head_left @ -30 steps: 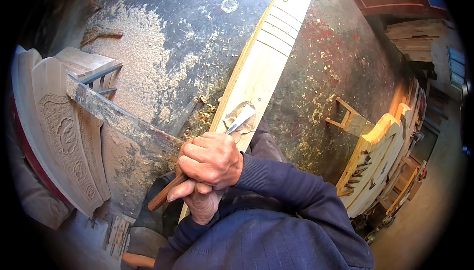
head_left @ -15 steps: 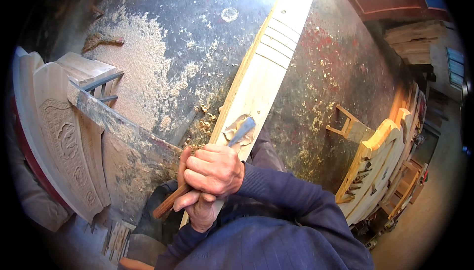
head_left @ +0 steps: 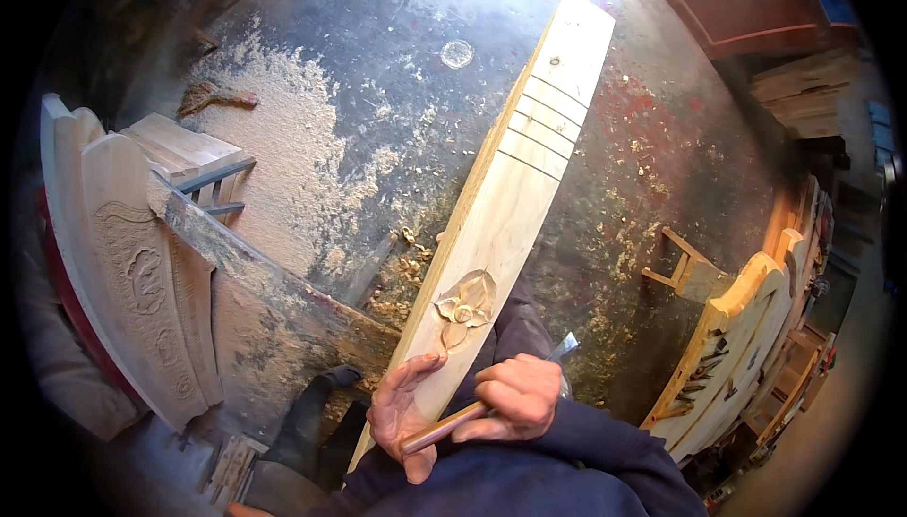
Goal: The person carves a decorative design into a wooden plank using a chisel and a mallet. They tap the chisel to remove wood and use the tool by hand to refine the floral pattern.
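Strong white light enters at the top centre, burning out the far edge of the floor (head_left: 392, 40) and fading to murky dimness in the upper left and lower left. The pale plank (head_left: 505, 200) is brightly lit, small shadows model the carved flower (head_left: 464, 313) at lower centre, and the chisel blade (head_left: 568, 345) catches a glint. Fisheye distortion bends the outer areas into a black rounded border, with detail soft and smeary near the left and right rims.
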Demonstrator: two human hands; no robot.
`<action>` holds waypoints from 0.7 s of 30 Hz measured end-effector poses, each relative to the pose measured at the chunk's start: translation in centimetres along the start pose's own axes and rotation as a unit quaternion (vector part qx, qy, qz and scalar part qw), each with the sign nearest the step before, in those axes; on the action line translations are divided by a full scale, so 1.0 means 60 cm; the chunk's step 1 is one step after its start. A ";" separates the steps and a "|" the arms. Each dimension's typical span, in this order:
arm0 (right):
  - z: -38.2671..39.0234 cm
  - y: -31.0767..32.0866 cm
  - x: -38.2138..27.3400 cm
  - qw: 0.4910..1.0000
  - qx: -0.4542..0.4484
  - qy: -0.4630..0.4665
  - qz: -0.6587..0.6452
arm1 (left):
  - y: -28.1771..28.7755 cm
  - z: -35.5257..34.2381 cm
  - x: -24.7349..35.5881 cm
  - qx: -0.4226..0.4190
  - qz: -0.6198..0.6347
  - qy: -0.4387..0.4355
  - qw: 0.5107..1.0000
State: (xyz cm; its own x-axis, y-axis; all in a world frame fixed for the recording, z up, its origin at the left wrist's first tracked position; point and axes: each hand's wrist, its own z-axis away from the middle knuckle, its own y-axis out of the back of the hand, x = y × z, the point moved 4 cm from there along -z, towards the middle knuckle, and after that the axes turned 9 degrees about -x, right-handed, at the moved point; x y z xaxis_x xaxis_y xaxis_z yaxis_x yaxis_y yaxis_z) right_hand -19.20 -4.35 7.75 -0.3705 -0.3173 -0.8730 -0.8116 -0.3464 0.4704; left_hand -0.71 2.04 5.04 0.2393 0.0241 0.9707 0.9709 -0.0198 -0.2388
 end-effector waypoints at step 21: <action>0.085 0.099 -0.011 0.859 0.159 -0.225 -0.432 | -0.034 -0.064 0.065 -0.086 -0.256 -0.025 0.962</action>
State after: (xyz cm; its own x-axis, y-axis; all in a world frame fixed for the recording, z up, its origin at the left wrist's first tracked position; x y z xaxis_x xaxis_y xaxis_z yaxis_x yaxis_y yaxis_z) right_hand -26.05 -1.66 10.48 0.3538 0.3355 -0.8731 -0.9268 -0.0001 -0.3756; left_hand -1.78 -1.64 9.43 -0.2660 0.1225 0.9561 0.9461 -0.1567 0.2833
